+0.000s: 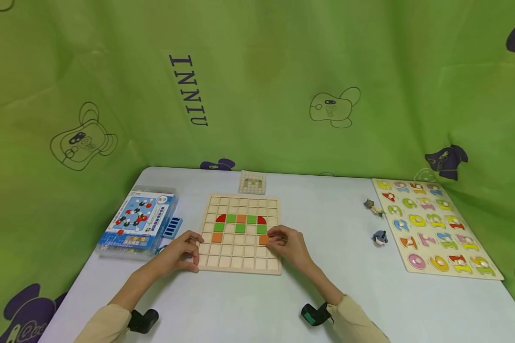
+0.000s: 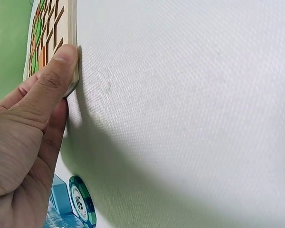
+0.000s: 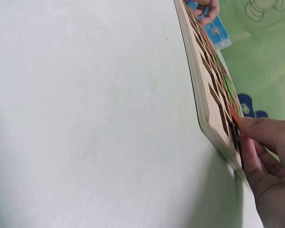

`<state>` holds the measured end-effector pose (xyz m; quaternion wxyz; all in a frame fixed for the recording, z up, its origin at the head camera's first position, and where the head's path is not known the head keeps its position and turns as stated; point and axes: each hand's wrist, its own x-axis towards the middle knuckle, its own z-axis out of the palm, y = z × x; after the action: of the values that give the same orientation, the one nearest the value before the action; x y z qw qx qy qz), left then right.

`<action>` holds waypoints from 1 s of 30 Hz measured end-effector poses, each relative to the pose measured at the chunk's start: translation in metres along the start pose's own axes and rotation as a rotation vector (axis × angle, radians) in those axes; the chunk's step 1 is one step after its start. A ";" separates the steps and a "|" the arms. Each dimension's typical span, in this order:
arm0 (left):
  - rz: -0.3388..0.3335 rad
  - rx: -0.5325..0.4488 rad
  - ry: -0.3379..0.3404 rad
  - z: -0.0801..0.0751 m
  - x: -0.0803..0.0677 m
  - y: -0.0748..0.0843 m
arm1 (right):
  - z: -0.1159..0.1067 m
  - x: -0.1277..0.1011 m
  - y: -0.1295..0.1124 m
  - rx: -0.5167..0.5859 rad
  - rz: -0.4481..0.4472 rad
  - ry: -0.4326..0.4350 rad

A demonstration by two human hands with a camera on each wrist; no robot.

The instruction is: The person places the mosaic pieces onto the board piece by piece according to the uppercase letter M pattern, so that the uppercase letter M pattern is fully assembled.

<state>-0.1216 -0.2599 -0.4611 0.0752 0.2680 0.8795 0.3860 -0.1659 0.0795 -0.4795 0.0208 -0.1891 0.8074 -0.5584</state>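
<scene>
A wooden grid board [image 1: 240,252] lies flat on the white table, with green, orange and red tiles in its middle rows. My left hand [image 1: 188,248] holds the board's near left corner. In the left wrist view its thumb [image 2: 57,71] presses against the board's edge [image 2: 69,23]. At the board's right side my right hand [image 1: 285,242] pinches an orange tile [image 1: 263,239] that sits at a cell there. The right wrist view shows the board [image 3: 199,95] edge-on, with the fingertips [image 3: 261,135] on the orange tile [image 3: 234,114].
A blue boxed kit [image 1: 137,221] lies left of the board, with a round chip [image 2: 81,202] by it. A small pattern card [image 1: 252,182] lies behind the board. Two small animal figures [image 1: 371,206] [image 1: 380,237] and a number puzzle [image 1: 433,226] are at the right. Green curtain surrounds the table.
</scene>
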 end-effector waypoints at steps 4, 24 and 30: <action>0.014 0.003 0.003 0.001 0.003 -0.001 | 0.001 0.001 -0.002 -0.006 0.015 -0.006; -0.144 0.545 0.240 0.001 0.016 0.034 | -0.040 -0.013 -0.005 -0.659 -0.132 0.246; -0.232 0.661 0.362 0.029 0.041 0.029 | -0.026 -0.011 -0.008 -0.883 -0.091 0.228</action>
<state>-0.1345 -0.2040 -0.4573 -0.1281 0.1043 0.9799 0.1120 -0.1603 0.1039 -0.4648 -0.1756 -0.1524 0.9561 -0.1785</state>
